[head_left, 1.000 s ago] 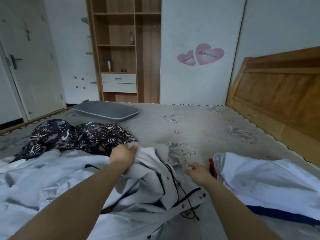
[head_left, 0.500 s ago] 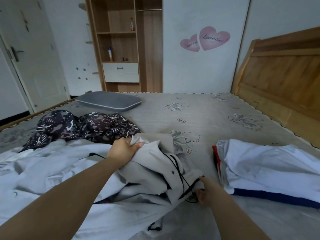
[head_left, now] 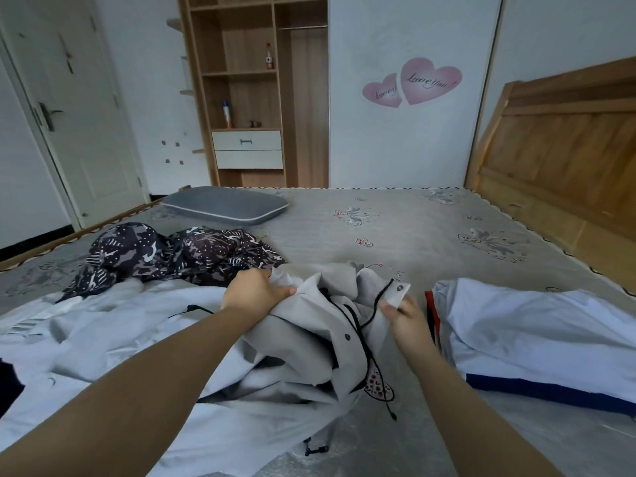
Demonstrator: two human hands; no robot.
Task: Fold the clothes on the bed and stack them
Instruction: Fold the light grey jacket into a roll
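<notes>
Both hands grip grey jacket (head_left: 309,339) | left (head_left: 256,290) bunches cloth (right (head_left: 404,315) pinches tab)

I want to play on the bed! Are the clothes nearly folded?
Not yet. One white garment with a blue stripe looks folded on the right. Both hands, left hand and right hand, are holding the grey jacket, still bunched. The dark patterned garment lies crumpled behind.

head cam | worn, looks forward and down over bed (head_left: 413,242) | both forearms close, wardrobe wall far
</notes>
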